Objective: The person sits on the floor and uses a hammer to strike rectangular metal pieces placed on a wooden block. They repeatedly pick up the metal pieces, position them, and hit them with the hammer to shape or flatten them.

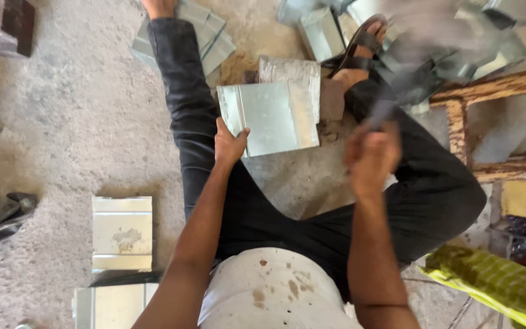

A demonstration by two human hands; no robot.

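I sit on a concrete floor with my legs spread. My left hand point(229, 145) grips the near left corner of a folded galvanised sheet-metal piece point(272, 116) that rests on a block between my legs. My right hand point(371, 155) is raised and blurred by motion, closed around a dark handle point(383, 109) whose upper end is smeared out of sight. Another sheet-metal piece point(290, 70) lies just behind the one I hold.
Flat folded metal pieces point(122, 233) lie on the floor at my left, more point(214, 36) near my left foot, and a heap point(458, 42) at the upper right. A rusty wooden frame point(494, 91) stands right. A green-yellow bundle point(494, 280) lies lower right.
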